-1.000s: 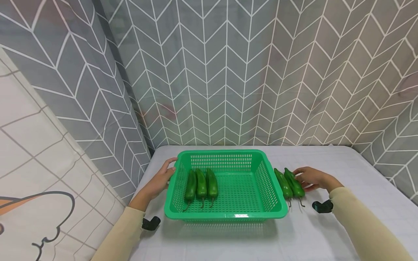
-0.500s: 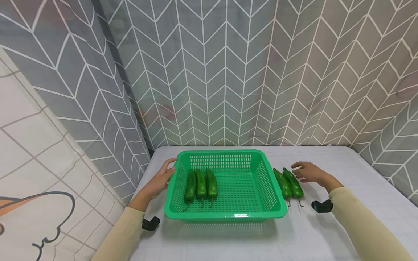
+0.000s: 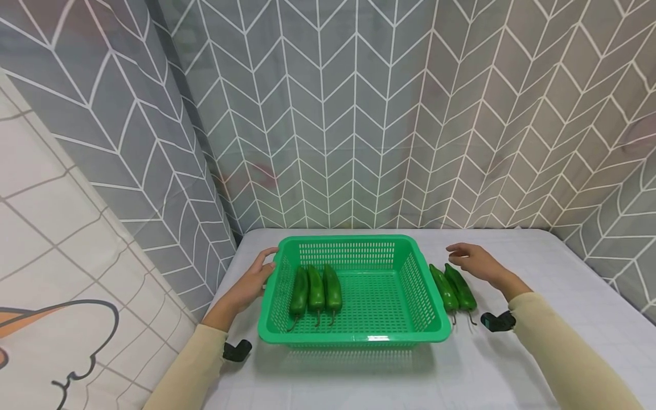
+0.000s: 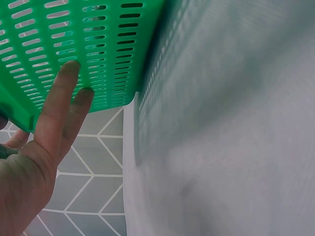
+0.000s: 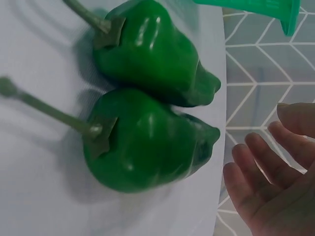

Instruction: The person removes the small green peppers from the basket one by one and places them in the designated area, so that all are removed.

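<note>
Inside the green plastic basket [image 3: 353,338] lie three green peppers [image 3: 316,289], side by side near its left wall. My left hand [image 3: 249,286] rests against the basket's left side. In the left wrist view, straight fingers [image 4: 58,105] touch the slotted outer wall from below the rim. Two more green peppers [image 3: 459,288] lie on the table right of the basket, stems toward me. Close up, the right wrist view shows both peppers [image 5: 147,142] touching each other. My right hand [image 3: 475,263] is in the air by their far tips, fingers loosely bent, holding nothing.
A white cloth covers the table [image 3: 359,387]. Behind it hangs a grey curtain [image 3: 353,125] with white chevron lines, and a white patterned sheet [image 3: 77,239] hangs at the left. A small black device [image 3: 498,322] sits at each wrist.
My right hand has lifted off the right-hand pepper and moved away from me and slightly left, past the pepper tips. The left hand, basket and peppers look still.
</note>
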Tool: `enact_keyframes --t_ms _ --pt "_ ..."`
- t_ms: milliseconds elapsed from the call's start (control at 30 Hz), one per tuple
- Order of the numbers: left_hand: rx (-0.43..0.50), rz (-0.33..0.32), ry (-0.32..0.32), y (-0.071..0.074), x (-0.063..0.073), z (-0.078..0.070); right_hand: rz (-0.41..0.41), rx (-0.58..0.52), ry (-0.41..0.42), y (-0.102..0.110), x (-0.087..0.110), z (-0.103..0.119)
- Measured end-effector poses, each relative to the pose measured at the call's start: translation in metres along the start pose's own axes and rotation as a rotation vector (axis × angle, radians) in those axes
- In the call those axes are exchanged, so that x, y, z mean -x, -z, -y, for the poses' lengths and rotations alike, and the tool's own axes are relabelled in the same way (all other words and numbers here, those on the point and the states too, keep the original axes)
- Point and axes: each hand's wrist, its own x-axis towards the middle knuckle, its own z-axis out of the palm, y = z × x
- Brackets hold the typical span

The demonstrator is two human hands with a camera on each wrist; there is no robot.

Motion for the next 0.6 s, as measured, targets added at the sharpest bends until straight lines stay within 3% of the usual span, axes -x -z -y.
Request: enact_keyframes --t_ms 600 --pt "0.002 -0.003 0.008 -0.001 0.000 -0.002 -0.071 -0.015 0.079 0.005 -0.012 0.019"
